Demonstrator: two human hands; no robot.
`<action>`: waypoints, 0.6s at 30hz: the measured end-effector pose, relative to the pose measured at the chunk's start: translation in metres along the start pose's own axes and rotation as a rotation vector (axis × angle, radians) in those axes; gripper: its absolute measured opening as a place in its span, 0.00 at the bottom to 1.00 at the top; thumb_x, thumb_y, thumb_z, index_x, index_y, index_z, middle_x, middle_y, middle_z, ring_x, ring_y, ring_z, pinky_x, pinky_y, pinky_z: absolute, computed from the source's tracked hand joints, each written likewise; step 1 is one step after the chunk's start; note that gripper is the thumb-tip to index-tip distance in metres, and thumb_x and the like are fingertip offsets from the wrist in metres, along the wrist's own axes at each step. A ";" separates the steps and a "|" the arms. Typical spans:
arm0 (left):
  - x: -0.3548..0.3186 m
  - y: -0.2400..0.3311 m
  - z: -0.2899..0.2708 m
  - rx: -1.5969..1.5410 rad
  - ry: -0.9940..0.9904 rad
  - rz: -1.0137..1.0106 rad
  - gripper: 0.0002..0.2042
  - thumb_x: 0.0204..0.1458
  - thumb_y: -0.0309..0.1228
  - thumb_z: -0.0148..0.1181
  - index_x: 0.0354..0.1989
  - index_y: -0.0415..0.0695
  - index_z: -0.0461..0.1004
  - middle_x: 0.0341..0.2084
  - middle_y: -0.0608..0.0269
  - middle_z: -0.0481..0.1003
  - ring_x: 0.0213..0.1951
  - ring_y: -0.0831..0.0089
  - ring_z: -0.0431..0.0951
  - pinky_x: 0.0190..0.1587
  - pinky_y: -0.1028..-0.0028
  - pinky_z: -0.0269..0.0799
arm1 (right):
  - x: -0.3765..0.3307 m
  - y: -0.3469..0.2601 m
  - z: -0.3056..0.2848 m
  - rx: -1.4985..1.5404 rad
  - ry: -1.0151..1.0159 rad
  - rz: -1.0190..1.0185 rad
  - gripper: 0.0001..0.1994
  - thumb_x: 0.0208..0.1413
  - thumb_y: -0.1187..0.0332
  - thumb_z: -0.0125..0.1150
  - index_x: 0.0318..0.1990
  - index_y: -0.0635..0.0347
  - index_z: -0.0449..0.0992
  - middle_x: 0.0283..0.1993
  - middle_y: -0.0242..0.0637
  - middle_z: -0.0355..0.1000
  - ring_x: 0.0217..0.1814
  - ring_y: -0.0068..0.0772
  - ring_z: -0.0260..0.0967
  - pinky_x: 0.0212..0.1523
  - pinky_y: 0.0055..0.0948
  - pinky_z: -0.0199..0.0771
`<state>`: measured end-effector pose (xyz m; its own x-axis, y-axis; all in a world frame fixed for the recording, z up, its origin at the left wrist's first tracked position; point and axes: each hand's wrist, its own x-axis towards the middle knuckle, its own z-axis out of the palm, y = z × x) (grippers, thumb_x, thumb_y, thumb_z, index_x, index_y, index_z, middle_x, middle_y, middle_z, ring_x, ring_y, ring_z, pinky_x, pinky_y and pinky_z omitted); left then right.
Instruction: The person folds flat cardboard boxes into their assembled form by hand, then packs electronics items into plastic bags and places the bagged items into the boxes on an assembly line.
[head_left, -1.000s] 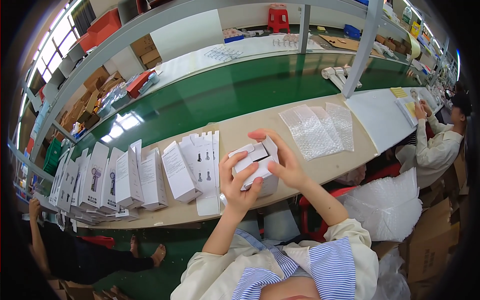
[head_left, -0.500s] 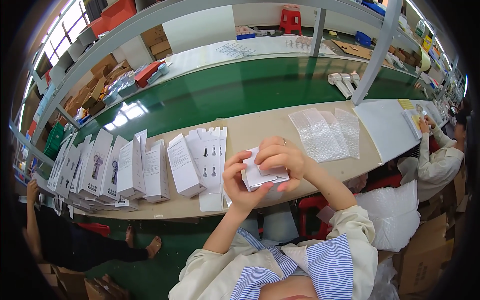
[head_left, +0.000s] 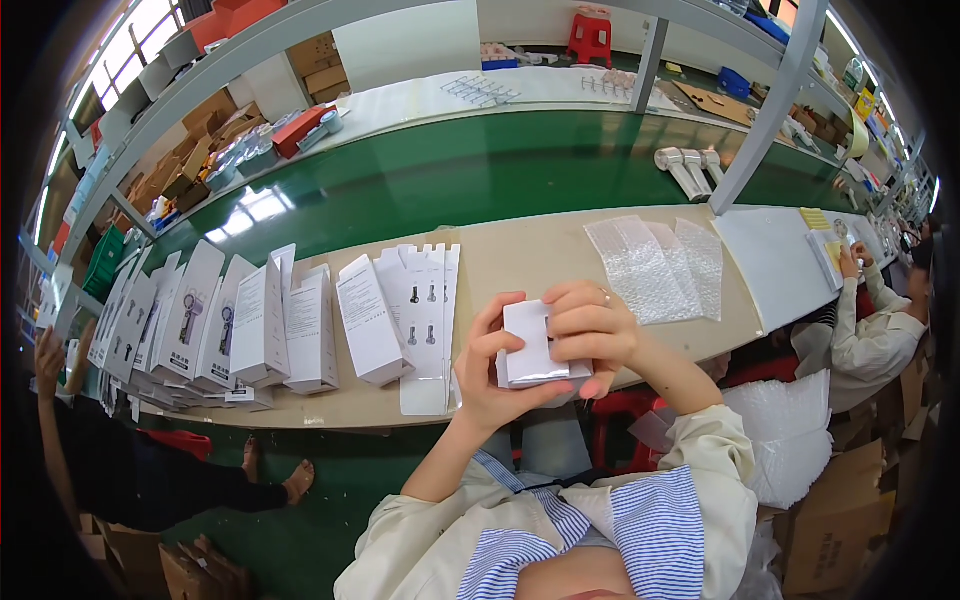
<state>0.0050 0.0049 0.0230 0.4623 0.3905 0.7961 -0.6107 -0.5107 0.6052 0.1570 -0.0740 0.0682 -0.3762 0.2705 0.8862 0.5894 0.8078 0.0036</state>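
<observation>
Above the table's front edge, I hold a small white cardboard box [head_left: 528, 345] between both hands, its end facing up. My left hand [head_left: 484, 375] wraps round its left side. My right hand [head_left: 598, 325] curls over the right side, fingers on the end flap and thumb low at the front. Left of my hands lie flat unfolded white cartons [head_left: 432, 335] with small device pictures. Beside them a folded white box [head_left: 370, 320] leans on the table, and several more printed boxes [head_left: 200, 325] crowd further left.
Bubble-wrap bags [head_left: 650, 270] lie to the right on the beige table [head_left: 520, 245]. A green belt surface [head_left: 430, 165] runs behind, with white handheld devices [head_left: 685, 172] near a grey post [head_left: 765, 120]. Co-workers sit at right [head_left: 870, 325] and stand at left [head_left: 130, 460].
Both hands have turned the box so its end flap faces up more squarely. My right fingers have shifted to the flap's right edge. The co-worker's hand at left has moved.
</observation>
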 end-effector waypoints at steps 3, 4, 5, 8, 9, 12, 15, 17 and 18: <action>0.002 0.003 -0.001 0.010 -0.022 0.025 0.33 0.26 0.34 0.79 0.40 0.46 0.62 0.52 0.36 0.62 0.52 0.54 0.68 0.49 0.63 0.69 | -0.004 -0.009 -0.003 -0.116 0.026 0.009 0.23 0.51 0.46 0.54 0.31 0.62 0.76 0.34 0.41 0.71 0.39 0.44 0.70 0.44 0.42 0.73; 0.003 0.004 -0.002 0.031 -0.006 0.035 0.33 0.26 0.34 0.79 0.40 0.46 0.62 0.52 0.36 0.62 0.52 0.54 0.68 0.49 0.63 0.69 | -0.004 -0.011 -0.005 -0.166 -0.012 0.012 0.24 0.52 0.45 0.52 0.33 0.62 0.77 0.37 0.42 0.72 0.42 0.46 0.71 0.44 0.43 0.73; 0.004 0.004 -0.003 0.052 0.010 0.046 0.33 0.26 0.34 0.79 0.40 0.46 0.62 0.52 0.36 0.62 0.51 0.54 0.68 0.49 0.64 0.69 | -0.004 -0.014 -0.006 -0.216 -0.051 0.015 0.25 0.53 0.44 0.51 0.34 0.62 0.78 0.40 0.43 0.73 0.46 0.48 0.72 0.45 0.44 0.73; 0.003 0.004 -0.004 0.072 0.047 0.046 0.33 0.26 0.34 0.79 0.40 0.46 0.62 0.52 0.35 0.62 0.51 0.54 0.69 0.48 0.63 0.69 | -0.008 -0.023 -0.006 -0.216 -0.179 0.126 0.27 0.54 0.44 0.51 0.45 0.62 0.74 0.48 0.48 0.71 0.55 0.51 0.66 0.52 0.49 0.66; 0.002 0.005 -0.006 0.061 0.066 0.045 0.32 0.27 0.34 0.79 0.40 0.46 0.62 0.52 0.35 0.62 0.51 0.53 0.69 0.49 0.62 0.69 | -0.006 -0.028 -0.005 -0.215 -0.244 0.176 0.29 0.54 0.44 0.50 0.51 0.62 0.72 0.51 0.50 0.70 0.60 0.53 0.62 0.56 0.51 0.63; 0.000 0.009 -0.006 0.040 0.109 0.045 0.32 0.28 0.35 0.78 0.40 0.46 0.62 0.52 0.36 0.62 0.51 0.52 0.69 0.51 0.60 0.67 | 0.012 -0.054 -0.013 -0.124 -0.305 0.543 0.34 0.55 0.47 0.51 0.62 0.62 0.57 0.60 0.52 0.62 0.67 0.53 0.52 0.66 0.53 0.44; 0.004 0.020 -0.013 -0.030 0.129 0.048 0.31 0.30 0.36 0.77 0.41 0.46 0.62 0.52 0.39 0.63 0.51 0.51 0.68 0.54 0.57 0.64 | 0.007 -0.065 -0.009 0.111 -0.084 0.682 0.40 0.55 0.50 0.53 0.67 0.62 0.43 0.64 0.51 0.57 0.71 0.51 0.44 0.68 0.51 0.28; 0.015 0.036 -0.029 -0.090 0.297 0.491 0.29 0.36 0.38 0.73 0.43 0.45 0.60 0.52 0.45 0.63 0.54 0.53 0.65 0.61 0.53 0.56 | 0.004 -0.062 0.005 0.198 0.095 0.673 0.38 0.55 0.52 0.53 0.66 0.62 0.46 0.63 0.50 0.58 0.70 0.50 0.46 0.68 0.50 0.32; 0.023 0.041 -0.043 -0.075 0.301 0.501 0.29 0.36 0.38 0.73 0.43 0.45 0.60 0.52 0.45 0.63 0.54 0.53 0.65 0.61 0.53 0.56 | 0.004 -0.063 0.011 0.258 0.279 0.680 0.36 0.55 0.54 0.54 0.65 0.63 0.49 0.63 0.49 0.59 0.69 0.49 0.48 0.67 0.48 0.35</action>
<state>-0.0369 0.0262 0.0658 -0.0902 0.3210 0.9428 -0.7564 -0.6378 0.1448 0.1105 -0.1181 0.0659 0.2227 0.6360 0.7388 0.4283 0.6169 -0.6602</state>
